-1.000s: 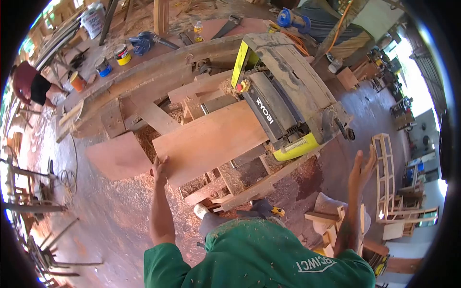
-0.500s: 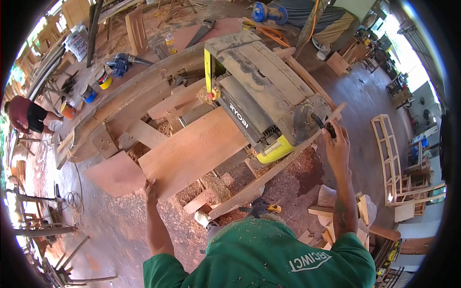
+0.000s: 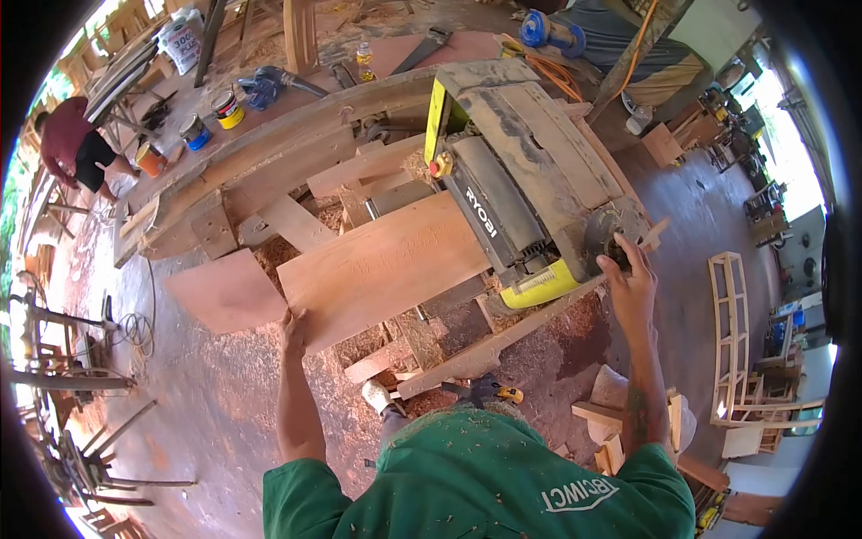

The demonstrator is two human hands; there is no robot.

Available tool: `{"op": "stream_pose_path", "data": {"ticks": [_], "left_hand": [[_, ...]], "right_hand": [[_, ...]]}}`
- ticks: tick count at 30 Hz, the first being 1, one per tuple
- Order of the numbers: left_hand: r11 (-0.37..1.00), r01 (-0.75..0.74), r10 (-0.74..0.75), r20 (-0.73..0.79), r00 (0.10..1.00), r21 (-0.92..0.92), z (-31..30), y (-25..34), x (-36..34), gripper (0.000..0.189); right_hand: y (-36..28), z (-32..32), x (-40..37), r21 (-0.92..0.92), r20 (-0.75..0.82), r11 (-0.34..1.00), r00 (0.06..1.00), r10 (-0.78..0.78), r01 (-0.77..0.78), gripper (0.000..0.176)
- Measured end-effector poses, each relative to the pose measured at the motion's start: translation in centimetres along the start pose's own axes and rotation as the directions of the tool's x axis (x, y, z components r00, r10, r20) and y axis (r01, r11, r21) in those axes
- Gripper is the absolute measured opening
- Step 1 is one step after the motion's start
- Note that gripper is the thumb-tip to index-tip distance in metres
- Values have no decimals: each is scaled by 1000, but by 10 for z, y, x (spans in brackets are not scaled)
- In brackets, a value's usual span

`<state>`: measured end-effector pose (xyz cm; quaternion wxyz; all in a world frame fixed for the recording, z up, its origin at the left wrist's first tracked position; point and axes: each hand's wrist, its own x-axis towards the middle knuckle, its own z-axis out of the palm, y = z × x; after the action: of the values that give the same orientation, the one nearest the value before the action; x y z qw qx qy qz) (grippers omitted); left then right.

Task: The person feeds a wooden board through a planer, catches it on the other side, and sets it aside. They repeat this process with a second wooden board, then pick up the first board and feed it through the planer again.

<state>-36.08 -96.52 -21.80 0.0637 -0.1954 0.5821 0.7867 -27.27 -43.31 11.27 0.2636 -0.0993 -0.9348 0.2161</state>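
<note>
A wide, flat wooden board [image 3: 377, 265] lies with its far end in the mouth of a dusty Ryobi thickness planer [image 3: 539, 153]. At the board's near left corner, my left hand [image 3: 294, 332] is closed on the edge, thumb on top and the other fingers mostly hidden. My right hand [image 3: 634, 283] is at the planer's right side, its fingers closed around the small crank handle [image 3: 616, 244] by the round dial. Beside the board's left end sits a second flat wooden piece [image 3: 229, 292]. Wood shavings are scattered over the board and beneath it.
Heavy timber beams [image 3: 287, 162] frame the planer. A yellow-and-black power tool [image 3: 489, 390] and offcuts [image 3: 611, 418] lie near my body. Paint cans [image 3: 227, 110], a blue blower [image 3: 262, 88] and a handsaw [image 3: 424, 49] are beyond. Another person [image 3: 76, 148] bends over at far left.
The whole view has shifted, with the planer and board appearing further right. My right hand's fingers have turned with the crank handle. My left hand keeps its hold on the board's corner.
</note>
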Motion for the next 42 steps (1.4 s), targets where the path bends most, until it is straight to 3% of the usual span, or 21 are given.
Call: {"op": "stream_pose_path", "data": {"ticks": [7, 10, 16, 22, 32, 35, 39, 42], "left_hand": [[1000, 2, -2, -41, 999, 1, 8, 5, -6, 40], [1000, -12, 12, -25, 1000, -5, 1, -2, 0, 41], [998, 32, -29, -72, 997, 46, 0, -8, 8, 43], [1000, -1, 1, -5, 1000, 8, 7, -18, 14, 49], [995, -33, 37, 48, 998, -91, 52, -10, 4, 40], [999, -46, 46, 17, 999, -8, 65, -8, 3, 39], [998, -49, 49, 4, 999, -26, 80, -11, 5, 38], [999, 19, -18, 32, 999, -48, 90, -11, 6, 41]], "right_hand": [[-6, 29, 55, -32, 81, 999, 997, 17, -14, 39], [7, 36, 72, -65, 39, 998, 999, 1, 1, 40], [6, 28, 73, -148, 75, 989, 997, -1, 12, 51], [8, 9, 59, -80, 80, 994, 993, 84, -77, 59], [22, -5, 50, -107, 61, 991, 994, 93, -86, 58], [25, -9, 49, -88, 50, 991, 993, 107, -103, 56], [31, -17, 44, -93, 35, 990, 994, 107, -104, 53], [33, -23, 39, -94, 34, 989, 992, 121, -117, 51]]}}
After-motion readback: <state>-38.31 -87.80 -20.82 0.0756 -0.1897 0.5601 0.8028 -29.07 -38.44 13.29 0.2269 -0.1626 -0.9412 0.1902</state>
